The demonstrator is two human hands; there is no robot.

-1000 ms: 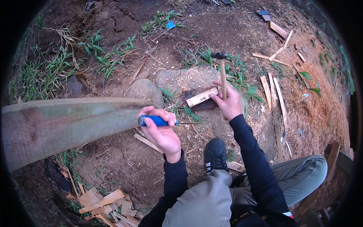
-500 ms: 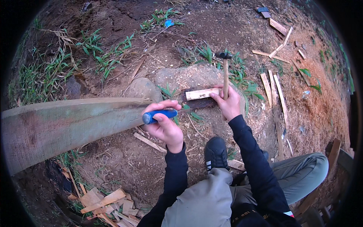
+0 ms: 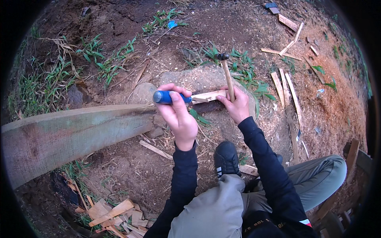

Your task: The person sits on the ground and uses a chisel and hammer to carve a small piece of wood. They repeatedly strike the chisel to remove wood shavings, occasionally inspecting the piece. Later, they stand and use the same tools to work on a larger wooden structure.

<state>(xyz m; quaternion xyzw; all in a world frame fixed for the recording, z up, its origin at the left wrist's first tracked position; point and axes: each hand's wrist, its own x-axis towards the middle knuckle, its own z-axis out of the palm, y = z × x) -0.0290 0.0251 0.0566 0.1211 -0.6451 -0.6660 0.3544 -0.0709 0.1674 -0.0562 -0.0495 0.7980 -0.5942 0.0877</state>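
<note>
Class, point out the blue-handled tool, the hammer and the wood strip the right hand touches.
Blue-handled tool (image 3: 166,97): head view, on its handle.
Hammer (image 3: 228,76): head view, on its wooden shaft.
Wood strip (image 3: 214,95): head view, on its upper face.

Bare brown soil (image 3: 119,170), green grass (image 3: 49,77) left, orange sawdust (image 3: 341,113) right; soft daylight.

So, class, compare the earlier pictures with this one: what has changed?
The left hand moved forward, away from the body, bringing the blue-handled tool up so its blade shows over the left end of the wooden strip. The hammer tipped leftward. Nothing was taken up or let go: the right hand still holds hammer and strip. The large plank stayed put.
</note>
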